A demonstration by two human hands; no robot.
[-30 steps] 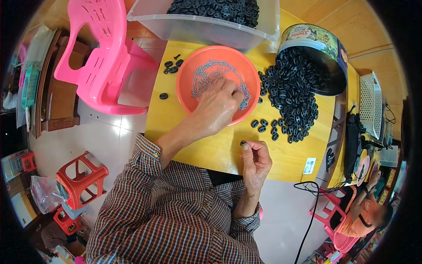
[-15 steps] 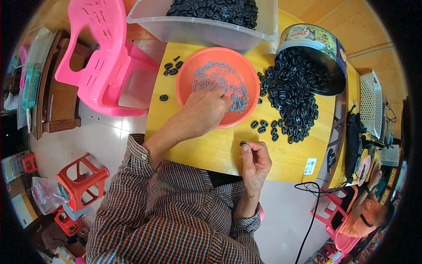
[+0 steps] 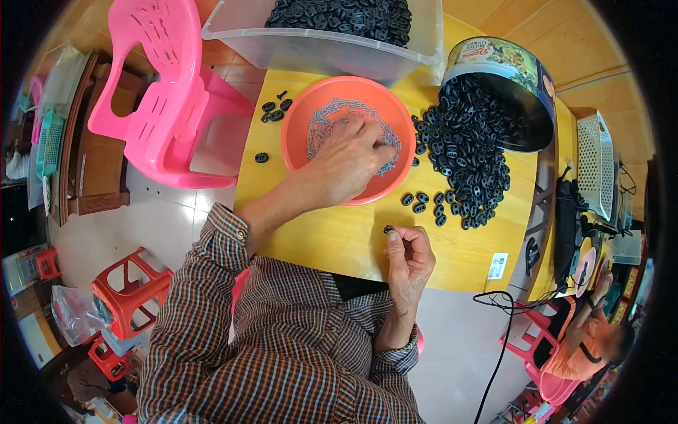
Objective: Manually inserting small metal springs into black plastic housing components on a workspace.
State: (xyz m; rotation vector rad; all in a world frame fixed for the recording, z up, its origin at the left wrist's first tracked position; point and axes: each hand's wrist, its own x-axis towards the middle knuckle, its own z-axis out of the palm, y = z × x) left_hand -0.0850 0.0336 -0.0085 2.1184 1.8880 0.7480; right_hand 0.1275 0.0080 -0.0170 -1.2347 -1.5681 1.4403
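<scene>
My left hand [image 3: 348, 159] reaches into an orange plastic bowl [image 3: 291, 145], fingers bent and apart over the small silvery screws [image 3: 339, 109] there. Its fingertips are partly hidden, and I see nothing held in them. Near the table's front edge, my right hand [image 3: 408, 261] is closed, pinching a small black plastic piece [image 3: 388, 229] between thumb and fingertips. A heap of black oval two-holed plastic pieces [image 3: 470, 159] spills onto the yellow table [image 3: 311, 247] from a round tin [image 3: 491, 55] lying on its side. Several loose pieces [image 3: 420, 203] lie between heap and bowl.
A clear plastic bin [image 3: 332, 55] of black pieces stands at the back. A few more pieces [image 3: 272, 111] lie left of the bowl. A pink chair [image 3: 159, 106] and a red stool [image 3: 131, 290] are at left. Another person [image 3: 583, 346] sits at far right, near a black cable [image 3: 498, 357].
My left hand has shifted slightly right within the bowl, and its fingers have spread more apart. My right hand keeps its pinch on the black piece.
</scene>
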